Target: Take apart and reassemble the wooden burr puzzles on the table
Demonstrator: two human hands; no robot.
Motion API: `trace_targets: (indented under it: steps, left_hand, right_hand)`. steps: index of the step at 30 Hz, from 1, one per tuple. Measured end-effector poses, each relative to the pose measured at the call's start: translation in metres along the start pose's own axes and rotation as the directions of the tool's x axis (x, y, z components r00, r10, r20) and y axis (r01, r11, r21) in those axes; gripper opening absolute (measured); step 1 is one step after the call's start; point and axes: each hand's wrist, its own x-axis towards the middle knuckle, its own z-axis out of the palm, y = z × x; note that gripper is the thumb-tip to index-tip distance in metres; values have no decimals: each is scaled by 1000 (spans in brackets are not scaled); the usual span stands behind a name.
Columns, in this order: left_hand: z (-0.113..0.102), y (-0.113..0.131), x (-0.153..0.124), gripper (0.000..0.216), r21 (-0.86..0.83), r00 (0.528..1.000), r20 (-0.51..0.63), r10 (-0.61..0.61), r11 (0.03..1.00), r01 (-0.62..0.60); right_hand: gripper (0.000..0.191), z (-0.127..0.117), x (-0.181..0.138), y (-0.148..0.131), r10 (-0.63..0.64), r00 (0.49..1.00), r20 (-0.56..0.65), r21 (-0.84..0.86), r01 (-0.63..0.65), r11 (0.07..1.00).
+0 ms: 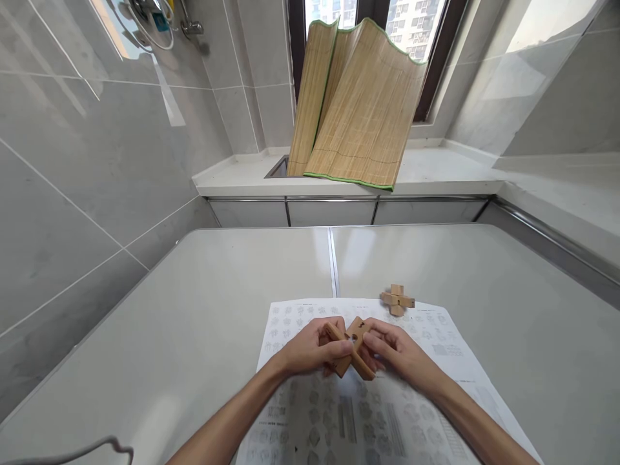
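Both of my hands hold a set of flat wooden puzzle pieces (359,328), crossed into an X over a printed sheet (290,400). My left hand (312,345) is closed on the left side, its thumb lying across the front near the crossing. On the right side, my right hand (393,349) pinches the wood between thumb and fingers. Dark marks show on the upper piece, and a small gap is visible at the centre. The fingertips behind the wood are partly hidden. Beyond my right hand, an assembled wooden burr puzzle (397,299) rests at the sheet's top edge.
The sheet with small printed diagrams lies on a glossy white table (217,310) with a centre seam. A counter (445,169) behind it carries a folded bamboo mat (363,116) before the window. Grey tiled walls stand on both sides. A dark cable (72,455) shows lower left.
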Motion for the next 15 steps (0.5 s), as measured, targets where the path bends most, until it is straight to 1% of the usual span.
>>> trace_targets:
  steps: [4, 7, 10, 12, 15]
  left_hand:
    - [-1, 2, 1, 53, -43, 999, -51, 9, 999, -11]
    - [-1, 4, 1, 54, -52, 1000, -20, 7, 999, -8]
    - [0, 7, 0, 55, 6, 998, 56, -19, 1000, 19]
    - [1, 9, -1, 56, 48, 993, 109, -44, 998, 39]
    - [2, 10, -2, 61, 77, 990, 140, -31, 997, 20]
  right_hand:
    - [34, 2, 2, 7, -1, 1000, -9, 164, 3, 986]
    - [38, 2, 3, 11, 4, 1000, -18, 247, 0, 969]
    - [40, 2, 3, 12, -5, 1000, 29, 233, -2, 972]
    - [40, 3, 2, 11, -10, 995, 98, 218, -11, 976]
    - [39, 3, 1, 12, -20, 984, 177, 197, -15, 980]
